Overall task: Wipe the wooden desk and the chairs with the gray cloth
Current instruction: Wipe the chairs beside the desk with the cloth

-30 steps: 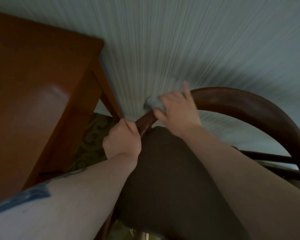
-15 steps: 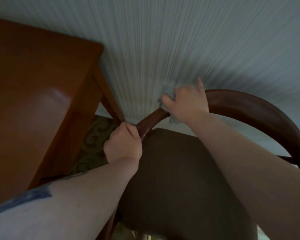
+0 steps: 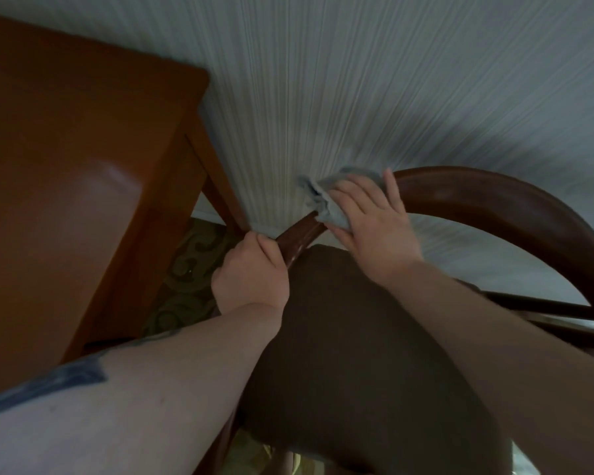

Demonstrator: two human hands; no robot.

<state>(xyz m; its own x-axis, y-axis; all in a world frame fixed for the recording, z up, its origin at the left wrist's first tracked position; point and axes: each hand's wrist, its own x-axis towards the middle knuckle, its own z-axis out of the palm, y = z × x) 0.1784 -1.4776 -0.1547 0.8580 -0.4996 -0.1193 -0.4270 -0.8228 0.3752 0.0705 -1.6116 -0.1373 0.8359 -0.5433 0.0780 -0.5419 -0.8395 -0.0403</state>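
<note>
A chair with a curved dark wooden back rail (image 3: 494,200) and a dark brown padded seat (image 3: 350,354) stands below me, close to the wall. My right hand (image 3: 371,221) presses the gray cloth (image 3: 323,193) onto the left part of the rail, fingers spread over the cloth. My left hand (image 3: 251,275) is clenched around the rail's lower left end. The wooden desk (image 3: 66,166) fills the left side, its top glossy and reddish brown.
A pale striped wall (image 3: 357,80) rises right behind the chair and desk. Patterned green carpet (image 3: 186,275) shows in the narrow gap between the desk leg and the chair. A thin chair rung (image 3: 546,303) shows at the right.
My right hand has slid the cloth along the back rail toward the right, away from my left hand. My left hand keeps its grip on the rail's lower end.
</note>
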